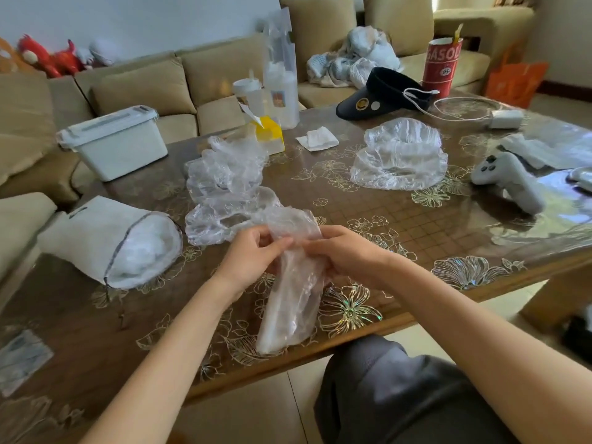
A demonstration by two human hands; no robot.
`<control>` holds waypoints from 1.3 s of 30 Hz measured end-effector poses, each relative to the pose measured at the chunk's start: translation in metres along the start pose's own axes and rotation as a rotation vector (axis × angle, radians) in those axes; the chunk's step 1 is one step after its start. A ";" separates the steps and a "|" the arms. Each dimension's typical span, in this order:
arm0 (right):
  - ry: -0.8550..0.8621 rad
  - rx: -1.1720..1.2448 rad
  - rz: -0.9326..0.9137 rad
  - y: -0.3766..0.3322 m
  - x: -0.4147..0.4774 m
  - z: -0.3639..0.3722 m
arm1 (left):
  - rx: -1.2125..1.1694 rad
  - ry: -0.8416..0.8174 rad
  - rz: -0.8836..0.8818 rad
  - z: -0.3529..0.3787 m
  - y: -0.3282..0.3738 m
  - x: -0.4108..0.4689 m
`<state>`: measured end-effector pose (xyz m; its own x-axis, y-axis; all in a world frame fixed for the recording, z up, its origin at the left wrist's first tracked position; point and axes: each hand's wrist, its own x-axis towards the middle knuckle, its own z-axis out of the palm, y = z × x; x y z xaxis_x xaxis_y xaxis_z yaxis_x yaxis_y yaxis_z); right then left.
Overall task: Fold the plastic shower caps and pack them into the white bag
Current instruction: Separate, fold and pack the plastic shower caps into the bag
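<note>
Room: beige sofa (144, 81) ran behind a brown table (448, 225) with gold flower patterns under a glossy cover.
Left hand (253, 257): fingers curled, pinching the upper part of a shower cap from its left side.
Right hand (349, 254): fingers curled too, gripping the same cap from the right, just beside the left hand.
Shower cap (294, 302): clear plastic gathered into a long narrow strip; its top end stood up between the two hands and its lower end lay on the table near the front edge.
White bag (96, 238): lay on its side at the left of the table, dark-edged mouth open toward the hands, with crumpled clear plastic showing inside.
Loose caps (224, 181): a crumpled clear heap sat between the bag and the hands, reaching back toward the middle of the table and touching the held cap's top.
Second heap (400, 155): more clear caps were stacked farther back on the right, well apart from the hands.
White box (118, 145): lidded, at the far left edge behind the bag.
Yellow carton (269, 136): stood behind the loose caps, beside tall clear bottles.
Tissue (317, 139): lay flat between the carton and the second heap.
Visor (384, 91): dark, at the far side, with a white cable draped over it.
Red can (443, 65): stood behind the visor.
Game controller (509, 177): pale grey, at the right of the table.
</note>
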<state>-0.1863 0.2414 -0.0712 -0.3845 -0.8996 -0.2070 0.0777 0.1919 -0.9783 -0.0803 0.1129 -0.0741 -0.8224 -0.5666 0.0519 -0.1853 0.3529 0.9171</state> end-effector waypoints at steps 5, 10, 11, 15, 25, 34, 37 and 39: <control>0.055 0.249 -0.024 -0.001 0.002 -0.013 | -0.211 -0.030 -0.087 0.007 -0.001 0.021; 0.103 0.359 -0.005 -0.001 0.005 -0.025 | -0.616 -0.226 -0.246 0.013 -0.008 0.039; 0.125 0.353 -0.008 0.000 0.006 -0.028 | -0.712 -0.241 -0.280 0.014 -0.008 0.040; 0.230 0.106 -0.049 0.002 0.011 -0.033 | -0.703 -0.389 -0.247 0.018 -0.017 0.042; 0.223 -0.156 -0.170 0.000 0.015 -0.033 | -0.518 -0.510 -0.195 0.009 -0.020 0.040; 0.155 0.270 -0.095 0.000 0.013 -0.040 | -0.541 -0.259 -0.196 0.012 -0.028 0.040; 0.104 0.120 -0.041 0.004 0.015 -0.033 | -0.542 -0.212 -0.175 0.014 -0.028 0.039; 0.144 -0.003 -0.043 0.010 0.018 -0.026 | -0.513 -0.201 -0.155 0.016 -0.026 0.038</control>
<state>-0.2169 0.2374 -0.0850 -0.5157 -0.8413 -0.1619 0.0557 0.1556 -0.9862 -0.1152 0.0939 -0.1023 -0.9020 -0.4122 -0.1288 -0.0683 -0.1582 0.9850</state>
